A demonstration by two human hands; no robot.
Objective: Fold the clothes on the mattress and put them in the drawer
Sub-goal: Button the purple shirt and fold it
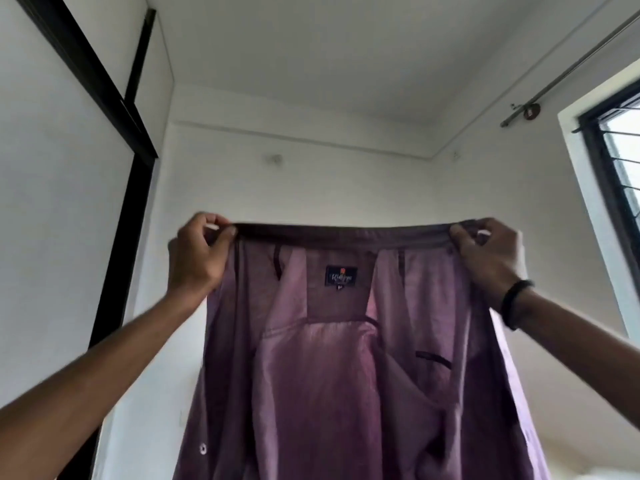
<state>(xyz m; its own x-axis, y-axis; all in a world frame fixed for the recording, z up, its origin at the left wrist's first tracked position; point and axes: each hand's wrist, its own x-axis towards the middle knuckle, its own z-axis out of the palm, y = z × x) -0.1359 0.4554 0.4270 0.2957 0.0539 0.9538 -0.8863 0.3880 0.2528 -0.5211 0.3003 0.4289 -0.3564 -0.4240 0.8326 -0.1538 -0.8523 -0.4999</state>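
Both of our arms reach up and forward, raised high in front of us. Our left hand point(199, 252) pinches one upper corner of the purple shirt point(349, 375) between thumb and curled fingers, and our right hand point(488, 256) pinches the opposite corner the same way, so the top edge runs taut and level between them. A black wristband point(515, 303) sits on our right wrist. From that edge the shirt hangs straight down, spread open toward us with its inside showing; a dark label point(341, 275) sits near the top at the middle, and a small button point(203, 448) shows low on the left side. Behind the shirt stands a white wall point(311, 174). A window point(620, 161) with dark bars is at the right, with a metal curtain rod point(571, 69) above it. Dark door framing point(130, 188) runs down the left. We see no container.
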